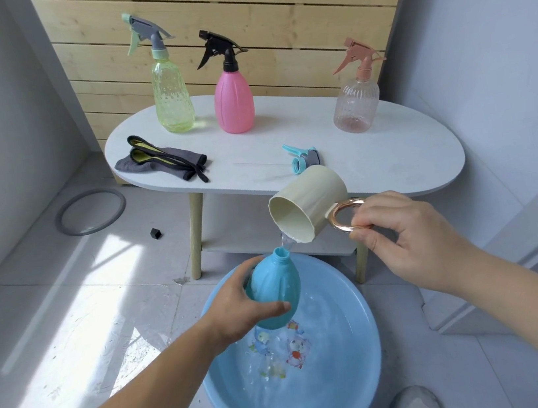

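My left hand grips a blue bottle with no cap, held upright over a blue basin of water on the floor. My right hand pinches the gold ring handle of a cream cup. The cup is tipped to the left, and a thin stream of water falls from its rim into the bottle's open neck. The bottle's blue spray head lies on the white table just behind the cup.
On the table stand a green spray bottle, a pink one and a clear pinkish one. A grey cloth lies at the left end. A grey ring and a small black cap lie on the floor.
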`<state>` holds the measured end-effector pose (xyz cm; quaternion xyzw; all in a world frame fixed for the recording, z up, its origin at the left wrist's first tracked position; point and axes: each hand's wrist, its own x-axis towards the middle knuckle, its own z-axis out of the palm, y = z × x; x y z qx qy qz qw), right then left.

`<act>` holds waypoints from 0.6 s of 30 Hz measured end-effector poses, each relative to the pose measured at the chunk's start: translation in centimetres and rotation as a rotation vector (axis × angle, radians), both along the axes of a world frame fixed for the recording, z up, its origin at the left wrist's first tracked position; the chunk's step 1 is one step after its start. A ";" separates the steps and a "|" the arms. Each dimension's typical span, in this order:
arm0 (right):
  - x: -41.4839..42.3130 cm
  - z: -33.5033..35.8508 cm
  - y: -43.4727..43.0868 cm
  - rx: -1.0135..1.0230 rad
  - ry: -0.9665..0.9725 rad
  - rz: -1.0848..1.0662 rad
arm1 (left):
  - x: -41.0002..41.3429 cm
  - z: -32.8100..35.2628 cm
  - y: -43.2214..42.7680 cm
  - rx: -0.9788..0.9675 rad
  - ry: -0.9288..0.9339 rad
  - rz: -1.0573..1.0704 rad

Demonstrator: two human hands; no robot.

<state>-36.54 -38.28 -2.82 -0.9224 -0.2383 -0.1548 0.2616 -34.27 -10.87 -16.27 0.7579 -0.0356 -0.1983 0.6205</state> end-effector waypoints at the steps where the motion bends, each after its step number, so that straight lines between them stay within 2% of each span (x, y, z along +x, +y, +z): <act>1: 0.0 0.0 0.0 -0.007 -0.011 0.005 | 0.0 -0.1 0.0 0.000 0.001 -0.004; 13: -0.1 -0.2 0.4 -0.164 -0.152 0.143 | -0.1 -0.1 0.1 0.022 -0.007 -0.006; 16: 0.0 -0.8 0.6 -0.185 -0.117 0.144 | -0.1 -0.2 0.2 0.017 -0.008 -0.002; 18: -0.2 -1.2 0.9 -0.107 -0.028 0.075 | 0.0 -0.3 0.2 0.018 -0.008 0.002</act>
